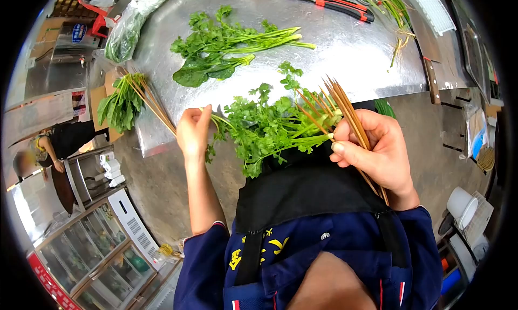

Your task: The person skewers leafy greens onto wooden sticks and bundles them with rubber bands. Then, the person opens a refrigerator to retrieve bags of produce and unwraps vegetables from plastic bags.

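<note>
My right hand [372, 148] is closed round several brown wooden skewers [348, 113]. Its thumb and index finger pinch the pale stem end of a leafy herb bunch [256, 126], through whose stems other skewers pass. On the left, my left hand [194, 129] has its fingers closed on a thin green stem at the bunch's left side. Skewers bearing leafy greens [121, 106] extend up and left from beside that hand; whether it grips them is unclear. Loose herbs [216, 43] and a dark-leaved stalk [208, 70] lie on the metal table beyond.
The metal table [345, 62] holds red-and-black cutters [337, 7], a bagged vegetable [132, 27], rooted greens [391, 8], a white basket [431, 9] and a wooden-handled knife [431, 81]. Another person [59, 145] is at far left, near a glass-door fridge [86, 250].
</note>
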